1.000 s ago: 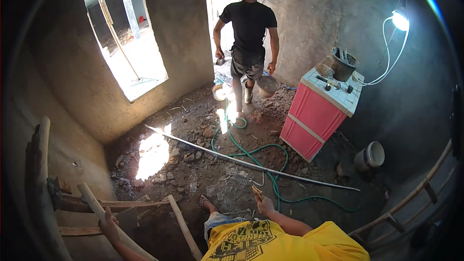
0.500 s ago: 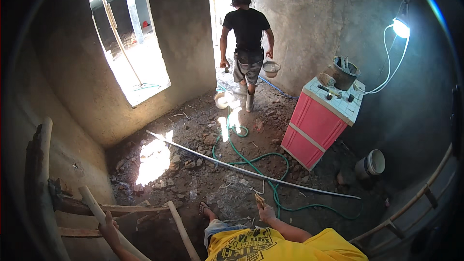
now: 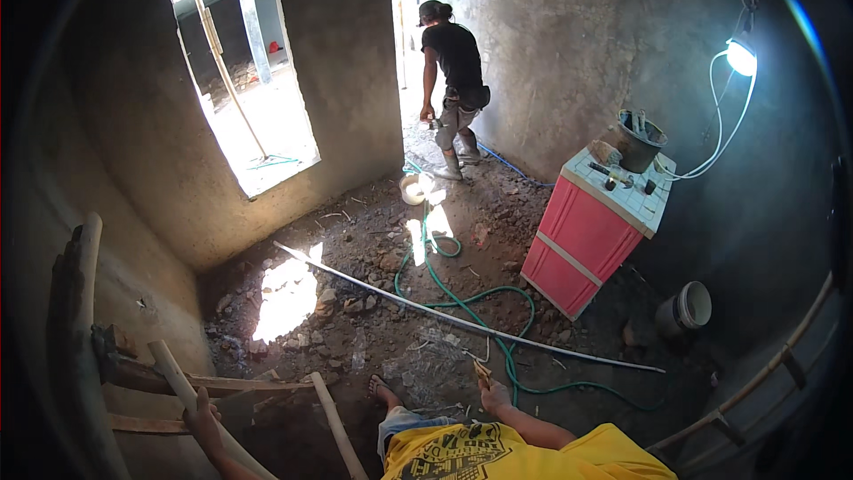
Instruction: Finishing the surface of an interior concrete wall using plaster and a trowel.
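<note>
My left hand [image 3: 204,420] is closed around a round wooden pole [image 3: 171,372] that slants up at the lower left. In front of my yellow shirt, my right hand [image 3: 495,397] grips a wooden-handled tool [image 3: 482,370]. A thin, bent metal piece shows at its tip; I cannot tell the tool's exact kind. Wooden rails [image 3: 213,384] meet another upright pole [image 3: 338,427] between my left hand and my body. My sandalled foot [image 3: 382,389] is beside that pole.
A co-worker [image 3: 453,58] in black stands by the bright doorway. A long white pipe [image 3: 426,308] and green hose [image 3: 462,300] cross the rubble floor. A pink, tile-topped cabinet [image 3: 577,244] bears a dark bucket [image 3: 638,147]; a pale bucket [image 3: 686,309] is near it. A lit lamp [image 3: 741,57] hangs right.
The co-worker has turned to the left and bends slightly at the doorway; the pail they carried is out of sight. My view has shifted slightly, while both my hands keep their holds.
</note>
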The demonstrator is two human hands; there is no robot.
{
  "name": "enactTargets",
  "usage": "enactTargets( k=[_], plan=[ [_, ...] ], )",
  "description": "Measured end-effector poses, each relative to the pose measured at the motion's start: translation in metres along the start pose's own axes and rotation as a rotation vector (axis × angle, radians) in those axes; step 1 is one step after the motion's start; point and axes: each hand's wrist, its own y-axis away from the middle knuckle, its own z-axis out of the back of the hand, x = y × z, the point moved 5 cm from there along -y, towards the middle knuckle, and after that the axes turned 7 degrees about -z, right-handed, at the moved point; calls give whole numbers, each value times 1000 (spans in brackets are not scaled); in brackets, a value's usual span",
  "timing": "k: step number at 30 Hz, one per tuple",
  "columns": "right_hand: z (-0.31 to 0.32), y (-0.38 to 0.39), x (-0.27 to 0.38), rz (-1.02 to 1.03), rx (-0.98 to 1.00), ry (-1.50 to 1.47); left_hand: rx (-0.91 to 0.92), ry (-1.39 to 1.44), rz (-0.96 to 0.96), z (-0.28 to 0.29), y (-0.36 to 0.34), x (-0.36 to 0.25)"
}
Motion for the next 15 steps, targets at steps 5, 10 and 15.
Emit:
enactTargets(
  k=[5,10,15],
  plan=[
    [-3,-10,-9,42,-76,53,7,-15,-6,-2,2,-6],
    [-1,-7,-5,67,-79,17,-11,11,9,-1,0,-1],
    [1,-4,-6,27,-68,16,19,36,6,-2,1,-1]
  ],
)
